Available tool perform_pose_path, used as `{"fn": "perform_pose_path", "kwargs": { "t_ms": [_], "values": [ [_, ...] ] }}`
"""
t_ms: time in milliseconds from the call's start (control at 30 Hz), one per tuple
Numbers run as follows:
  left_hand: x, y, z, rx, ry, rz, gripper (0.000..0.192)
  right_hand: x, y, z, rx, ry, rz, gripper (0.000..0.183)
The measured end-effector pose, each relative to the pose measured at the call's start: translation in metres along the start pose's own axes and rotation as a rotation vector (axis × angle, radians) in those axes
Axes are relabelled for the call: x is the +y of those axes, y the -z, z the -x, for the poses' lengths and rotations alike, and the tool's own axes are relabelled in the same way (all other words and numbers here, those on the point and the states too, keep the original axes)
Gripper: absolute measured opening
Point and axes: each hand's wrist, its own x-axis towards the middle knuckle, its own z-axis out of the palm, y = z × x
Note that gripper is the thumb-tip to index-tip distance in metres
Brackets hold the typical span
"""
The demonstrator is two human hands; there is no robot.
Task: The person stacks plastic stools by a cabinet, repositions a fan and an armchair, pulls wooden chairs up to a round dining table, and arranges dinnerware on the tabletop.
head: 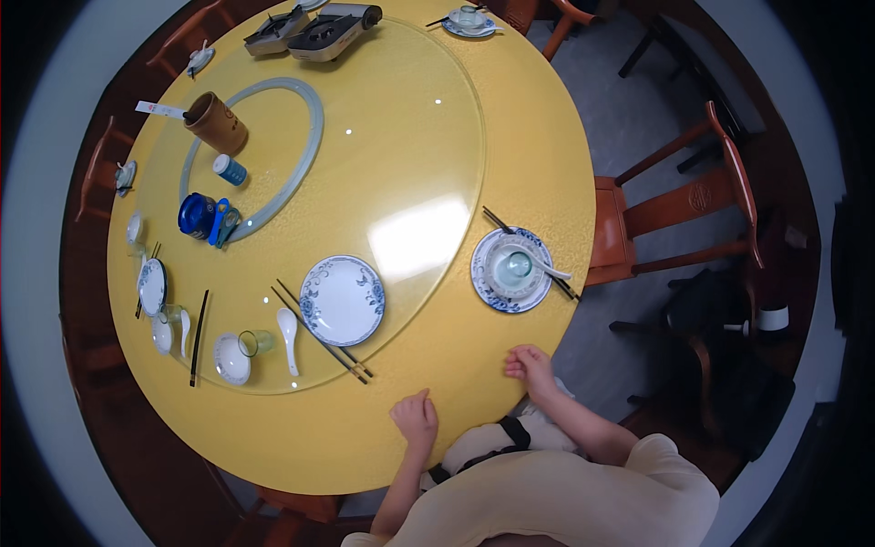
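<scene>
My left hand (415, 418) rests at the table's near edge, fingers loosely curled together and empty. To its right, my right hand (531, 369) is above the table rim, also curled with nothing held. Beyond my right hand is a place setting: a blue-patterned plate (480, 292) bearing a bowl (497, 275), a glass (517, 264), a white spoon (555, 271) and dark chopsticks (495, 218). Up and left of my left hand, a blue-flowered plate (342, 301) lies on the glass turntable (410, 157), with chopsticks (321, 335) beside it.
A white spoon (290, 338), a tipped bowl (232, 359) and a glass (256, 342) lie farther left on the turntable. Toward its middle stand a brown cup (217, 124) and a blue container (197, 215). Portable stoves (331, 34) sit opposite; a wooden chair (683, 205) is right.
</scene>
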Motion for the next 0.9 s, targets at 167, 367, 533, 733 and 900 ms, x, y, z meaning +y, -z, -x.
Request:
{"fn": "perform_pose_path", "kwargs": {
  "t_ms": [167, 367, 533, 733, 900],
  "values": [
    [0.022, -0.019, 0.001, 0.140, 0.243, -0.141, 0.015, -0.065, 0.092, -0.038, 0.194, -0.160, -0.240, 0.029],
    [0.066, -0.046, -0.012, 0.396, 0.470, -0.256, 0.015, -0.105, 0.127, -0.077, -0.097, -0.369, -0.196, 0.049],
    [0.083, -0.061, -0.008, 0.484, 0.573, -0.303, 0.019, -0.124, 0.141, -0.094, -0.138, -0.354, -0.034, 0.050],
    [0.084, -0.063, -0.009, 0.505, 0.609, -0.319, 0.020, -0.142, 0.155, -0.102, -0.168, -0.338, 0.095, 0.048],
    [0.082, -0.062, -0.010, 0.522, 0.593, -0.327, 0.020, -0.154, 0.122, -0.101, -0.287, -0.286, 0.279, 0.040]
  ]
}}
